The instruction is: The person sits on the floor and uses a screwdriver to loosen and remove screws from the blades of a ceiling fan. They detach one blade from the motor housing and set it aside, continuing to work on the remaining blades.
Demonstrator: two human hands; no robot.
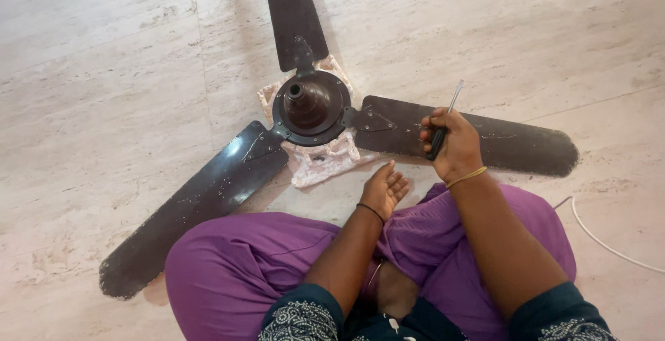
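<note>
Dark brown three-bladed metal ceiling fan lying on a pale stone floor over a patterned cloth, all blades still attached; right hand grips a black-handled screwdriver above one blade, left hand empty, fingers loosely spread.

Pale, streaked stone-tile floor in even daylight; a white cable crosses it.

Bare floor lies open left of the ceiling fan; its blades and purple-clad knees block the front.
</note>
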